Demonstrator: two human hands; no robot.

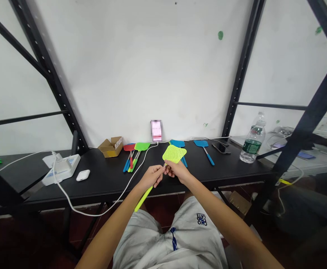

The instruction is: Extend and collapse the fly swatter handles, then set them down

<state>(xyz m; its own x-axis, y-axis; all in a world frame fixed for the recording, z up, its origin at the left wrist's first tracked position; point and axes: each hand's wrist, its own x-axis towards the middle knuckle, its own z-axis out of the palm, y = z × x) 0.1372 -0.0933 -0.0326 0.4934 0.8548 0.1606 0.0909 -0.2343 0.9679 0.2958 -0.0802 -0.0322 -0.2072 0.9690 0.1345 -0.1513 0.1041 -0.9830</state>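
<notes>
A yellow-green fly swatter (174,153) is held tilted above the front edge of the black table, its meshed head up and its handle slanting down toward my lap. My left hand (153,176) is closed around the shaft between handle and head. Close beside it, my right hand (177,171) pinches the shaft just under the head, with the thumb near the mesh. Behind my hands lie more fly swatters: a pile with red, green and blue parts (141,146) to the left, a blue one (177,143) partly hidden by the held head, and another blue swatter (201,143) to the right.
A phone (156,131) with a lit screen leans on the wall. On the left are a small open carton (110,147), a white earbud case (83,175) and a power strip (73,166) with a white cable. A dark phone (221,148) and a water bottle (252,144) stand right.
</notes>
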